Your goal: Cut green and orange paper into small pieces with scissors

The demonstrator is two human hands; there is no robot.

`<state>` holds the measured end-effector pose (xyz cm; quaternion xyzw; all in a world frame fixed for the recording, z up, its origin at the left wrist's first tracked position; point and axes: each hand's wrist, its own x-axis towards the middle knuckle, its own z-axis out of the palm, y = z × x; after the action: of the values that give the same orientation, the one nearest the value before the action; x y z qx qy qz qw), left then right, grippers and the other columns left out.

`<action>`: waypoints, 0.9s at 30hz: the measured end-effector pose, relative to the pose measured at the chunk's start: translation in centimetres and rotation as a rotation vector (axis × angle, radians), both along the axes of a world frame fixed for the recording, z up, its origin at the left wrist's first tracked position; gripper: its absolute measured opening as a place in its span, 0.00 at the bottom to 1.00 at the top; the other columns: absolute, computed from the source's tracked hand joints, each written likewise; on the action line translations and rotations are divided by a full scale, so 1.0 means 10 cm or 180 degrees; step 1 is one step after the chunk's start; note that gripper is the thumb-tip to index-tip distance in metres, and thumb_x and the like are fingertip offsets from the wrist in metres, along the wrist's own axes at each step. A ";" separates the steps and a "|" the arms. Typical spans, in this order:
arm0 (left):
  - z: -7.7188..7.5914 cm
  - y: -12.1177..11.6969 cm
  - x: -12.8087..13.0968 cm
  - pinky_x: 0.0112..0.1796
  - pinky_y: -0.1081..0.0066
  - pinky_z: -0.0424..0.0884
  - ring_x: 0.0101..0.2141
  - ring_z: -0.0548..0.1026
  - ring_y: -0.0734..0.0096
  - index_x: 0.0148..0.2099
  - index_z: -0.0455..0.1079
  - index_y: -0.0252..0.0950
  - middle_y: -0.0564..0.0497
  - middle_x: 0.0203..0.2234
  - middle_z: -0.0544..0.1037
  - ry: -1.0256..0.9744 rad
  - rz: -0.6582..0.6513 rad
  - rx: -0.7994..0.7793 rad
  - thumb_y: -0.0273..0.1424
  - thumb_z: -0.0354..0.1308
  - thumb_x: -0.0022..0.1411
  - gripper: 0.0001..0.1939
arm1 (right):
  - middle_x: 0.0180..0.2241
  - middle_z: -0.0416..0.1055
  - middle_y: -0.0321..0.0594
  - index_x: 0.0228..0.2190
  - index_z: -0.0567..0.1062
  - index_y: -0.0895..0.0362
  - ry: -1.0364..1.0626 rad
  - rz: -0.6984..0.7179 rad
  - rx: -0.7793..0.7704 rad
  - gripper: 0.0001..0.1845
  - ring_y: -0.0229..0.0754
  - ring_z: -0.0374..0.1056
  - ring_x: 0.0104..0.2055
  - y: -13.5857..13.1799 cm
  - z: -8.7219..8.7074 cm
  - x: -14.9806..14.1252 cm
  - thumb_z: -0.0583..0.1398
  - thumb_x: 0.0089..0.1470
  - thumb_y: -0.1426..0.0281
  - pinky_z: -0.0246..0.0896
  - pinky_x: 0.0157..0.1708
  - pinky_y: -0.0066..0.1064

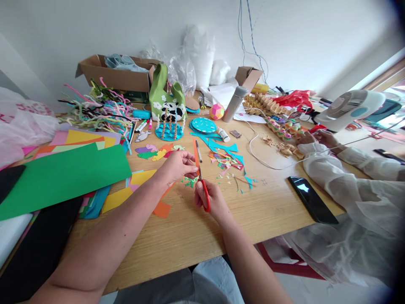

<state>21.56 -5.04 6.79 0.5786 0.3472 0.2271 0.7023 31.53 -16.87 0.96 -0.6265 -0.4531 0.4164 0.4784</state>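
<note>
Left hand (180,166) on an orange paper strip (195,153), right hand (215,202) on red-handled scissors (206,196).

Taken from the scissors, a green sheet (72,173) lies at nine o'clock and paper fish (147,153) at ten. The left thumb and fingers pinch the strip, which points to twelve, a pen (198,151) just beside it. The right fingers are wrapped around the handles, blades at the strip's near end. Paper scraps (228,161) lie at one o'clock, a phone (311,200) at three.

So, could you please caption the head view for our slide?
Left hand holds an orange paper strip; right hand holds red-handled scissors.
</note>
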 end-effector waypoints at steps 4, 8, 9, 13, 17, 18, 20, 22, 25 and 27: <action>0.00 0.01 0.00 0.26 0.69 0.75 0.21 0.76 0.71 0.35 0.66 0.29 0.51 0.19 0.75 0.0007 0.0006 -0.0003 0.13 0.59 0.52 0.10 | 0.14 0.64 0.33 0.22 0.64 0.56 -0.0001 -0.0026 -0.0023 0.29 0.33 0.58 0.14 0.00 0.00 0.00 0.52 0.52 0.42 0.49 0.14 0.23; -0.02 0.02 0.00 0.26 0.69 0.75 0.21 0.76 0.71 0.34 0.66 0.29 0.51 0.19 0.75 -0.0034 -0.0013 -0.0007 0.14 0.61 0.51 0.10 | 0.14 0.64 0.33 0.22 0.64 0.56 -0.0041 -0.0057 0.0017 0.28 0.32 0.57 0.14 0.00 -0.01 0.00 0.53 0.53 0.43 0.49 0.14 0.23; -0.02 0.02 0.00 0.25 0.69 0.75 0.21 0.76 0.71 0.34 0.66 0.29 0.51 0.19 0.75 -0.0047 -0.0008 -0.0012 0.14 0.61 0.50 0.11 | 0.14 0.64 0.33 0.22 0.64 0.56 -0.0046 -0.0065 0.0010 0.28 0.32 0.57 0.14 0.00 -0.01 0.00 0.53 0.52 0.43 0.48 0.14 0.23; -0.02 0.02 0.00 0.25 0.69 0.75 0.20 0.76 0.70 0.34 0.66 0.30 0.52 0.18 0.75 -0.0060 0.0017 -0.0032 0.15 0.64 0.49 0.12 | 0.12 0.63 0.32 0.22 0.63 0.56 0.0008 -0.0128 -0.0058 0.29 0.32 0.55 0.12 0.00 -0.01 -0.01 0.54 0.51 0.42 0.47 0.13 0.23; -0.01 0.02 0.01 0.27 0.68 0.76 0.21 0.76 0.70 0.35 0.66 0.29 0.51 0.19 0.75 -0.0015 0.0012 -0.0042 0.13 0.60 0.51 0.11 | 0.12 0.62 0.31 0.22 0.64 0.56 0.0058 -0.0161 -0.0053 0.28 0.32 0.55 0.12 0.01 -0.03 0.00 0.55 0.51 0.43 0.47 0.12 0.23; -0.01 0.02 0.01 0.27 0.68 0.76 0.21 0.76 0.70 0.35 0.66 0.29 0.51 0.19 0.75 -0.0015 0.0008 -0.0050 0.13 0.59 0.51 0.10 | 0.12 0.62 0.31 0.22 0.64 0.56 0.0066 -0.0166 -0.0048 0.28 0.32 0.55 0.12 0.01 -0.03 0.00 0.55 0.51 0.43 0.47 0.12 0.23; -0.01 0.02 0.01 0.27 0.68 0.76 0.22 0.76 0.71 0.35 0.67 0.29 0.51 0.20 0.75 -0.0041 0.0018 -0.0061 0.13 0.60 0.51 0.10 | 0.12 0.63 0.31 0.22 0.64 0.56 0.0070 -0.0161 -0.0039 0.28 0.32 0.55 0.12 0.00 -0.03 0.00 0.55 0.51 0.43 0.47 0.12 0.22; -0.02 0.02 0.00 0.28 0.68 0.76 0.22 0.76 0.71 0.34 0.67 0.29 0.52 0.21 0.75 -0.0101 0.0059 -0.0042 0.14 0.61 0.50 0.10 | 0.12 0.63 0.32 0.22 0.63 0.56 0.0026 -0.0165 -0.0038 0.28 0.32 0.55 0.12 0.00 -0.02 0.00 0.55 0.51 0.43 0.47 0.12 0.23; -0.03 0.03 0.00 0.28 0.69 0.76 0.23 0.76 0.72 0.32 0.67 0.30 0.52 0.21 0.74 -0.0175 0.0157 0.0006 0.16 0.63 0.50 0.09 | 0.12 0.62 0.32 0.21 0.63 0.55 -0.0050 -0.0193 -0.0077 0.29 0.32 0.55 0.12 0.00 0.00 -0.01 0.54 0.50 0.42 0.47 0.12 0.23; -0.04 0.03 0.01 0.27 0.70 0.75 0.22 0.76 0.72 0.32 0.67 0.30 0.52 0.21 0.74 -0.0185 0.0202 0.0024 0.16 0.63 0.49 0.09 | 0.12 0.62 0.32 0.21 0.63 0.55 -0.0058 -0.0196 -0.0089 0.29 0.32 0.55 0.12 0.01 0.01 -0.02 0.54 0.50 0.42 0.47 0.12 0.23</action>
<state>21.63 -4.70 6.41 0.5631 0.3440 0.2672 0.7023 31.37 -16.80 1.05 -0.6505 -0.4321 0.4019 0.4781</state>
